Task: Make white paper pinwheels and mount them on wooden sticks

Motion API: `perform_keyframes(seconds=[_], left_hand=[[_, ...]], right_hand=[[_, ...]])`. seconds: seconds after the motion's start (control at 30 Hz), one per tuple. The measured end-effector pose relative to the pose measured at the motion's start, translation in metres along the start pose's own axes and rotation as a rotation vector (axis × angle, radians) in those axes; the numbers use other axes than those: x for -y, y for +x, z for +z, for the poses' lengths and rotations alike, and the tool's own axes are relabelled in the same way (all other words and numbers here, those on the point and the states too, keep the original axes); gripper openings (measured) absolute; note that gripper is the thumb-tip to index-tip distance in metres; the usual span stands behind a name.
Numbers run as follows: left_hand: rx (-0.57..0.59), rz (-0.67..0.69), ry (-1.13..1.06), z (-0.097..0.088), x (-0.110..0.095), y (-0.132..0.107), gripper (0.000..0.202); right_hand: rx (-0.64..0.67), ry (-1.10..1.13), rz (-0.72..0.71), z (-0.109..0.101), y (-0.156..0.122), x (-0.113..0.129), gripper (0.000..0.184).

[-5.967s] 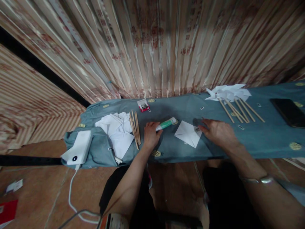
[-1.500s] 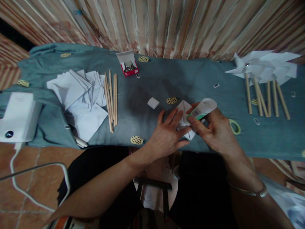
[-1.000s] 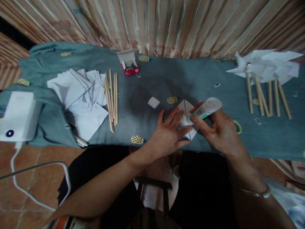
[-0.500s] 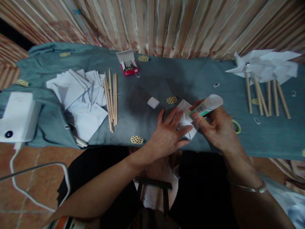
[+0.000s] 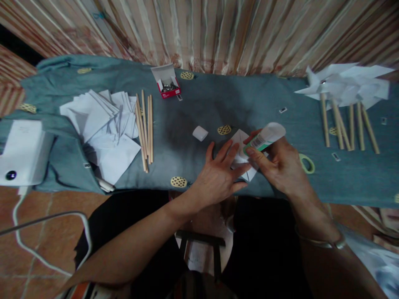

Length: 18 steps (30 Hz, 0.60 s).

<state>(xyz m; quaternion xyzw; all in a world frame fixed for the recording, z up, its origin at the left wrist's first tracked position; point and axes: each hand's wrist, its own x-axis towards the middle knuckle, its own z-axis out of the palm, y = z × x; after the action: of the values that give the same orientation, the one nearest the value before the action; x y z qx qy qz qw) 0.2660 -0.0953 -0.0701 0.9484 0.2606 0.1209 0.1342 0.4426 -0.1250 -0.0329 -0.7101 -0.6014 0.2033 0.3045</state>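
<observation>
A folded square of white paper lies on the cloth, partly covered by both hands. My left hand is spread open on its left side, fingertips resting on the paper. In my right hand is a white and green glue stick, tilted with its lower end down at the paper's middle; that end is hidden behind my fingers and cannot be made out. A white cap lies on the cloth to the left, beyond my left hand.
Several wooden sticks lie beside a pile of white paper sheets. A red box of metal pins stands open at the back. Paper pinwheels on sticks lie at right. A green tape roll sits near my right hand.
My right hand has shifted slightly left with the glue stick over the paper, uncovering more of the tape roll. My left hand has stayed in place.
</observation>
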Motion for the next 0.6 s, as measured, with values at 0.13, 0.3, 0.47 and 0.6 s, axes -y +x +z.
perform_keyframes(seconds=[0.13, 0.3, 0.47, 0.6], left_hand=[[-0.013, -0.002, 0.005, 0.0014, 0.0001, -0.0003, 0.051], [0.001, 0.0, 0.007, 0.001, 0.0002, -0.0002, 0.05], [0.004, 0.005, 0.01, -0.0001, 0.0003, -0.0001, 0.053], [-0.001, 0.008, 0.009, -0.0001, 0.0004, -0.0007, 0.052]], right_hand=[[0.002, -0.034, -0.002, 0.0001, -0.0015, 0.0001, 0.045], [0.019, -0.019, -0.013, -0.0009, -0.0041, -0.001, 0.044], [0.029, -0.034, -0.007, -0.0024, -0.0061, -0.0012, 0.045], [0.029, -0.046, -0.016, -0.003, -0.0072, -0.0009, 0.044]])
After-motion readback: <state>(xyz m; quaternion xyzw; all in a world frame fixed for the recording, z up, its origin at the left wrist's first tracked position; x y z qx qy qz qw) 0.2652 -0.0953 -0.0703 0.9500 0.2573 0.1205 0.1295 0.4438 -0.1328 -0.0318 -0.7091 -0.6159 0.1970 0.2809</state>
